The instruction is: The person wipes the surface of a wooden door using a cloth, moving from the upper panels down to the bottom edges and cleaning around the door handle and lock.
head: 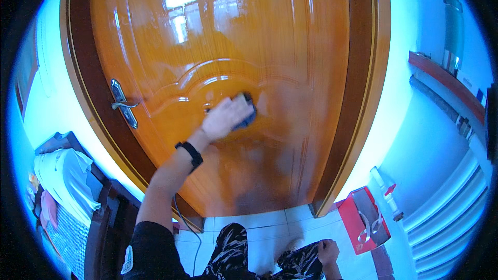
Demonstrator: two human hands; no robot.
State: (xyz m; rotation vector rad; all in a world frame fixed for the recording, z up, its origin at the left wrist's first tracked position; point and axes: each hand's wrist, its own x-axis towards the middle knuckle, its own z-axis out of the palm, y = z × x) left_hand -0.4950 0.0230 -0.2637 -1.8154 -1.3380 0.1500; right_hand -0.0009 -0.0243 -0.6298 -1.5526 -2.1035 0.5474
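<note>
My left hand (223, 119), blurred, is pressed with its fingers over a dark blue cloth or pad (246, 118) against the middle of a glossy wooden door (268, 62). A black band circles that wrist. The door is closed, and its metal lever handle (123, 104) lies to the left of the hand. My right hand (328, 251) rests near my knee at the bottom, its fingers curled; nothing shows in it.
A bed (113, 217) with a pale cloth stands at the left. At the right are a red gift bag (356, 221), a white radiator (447, 210), and a shelf (447, 81) holding a bottle (453, 27). A thin cable (198, 247) crosses the tiled floor.
</note>
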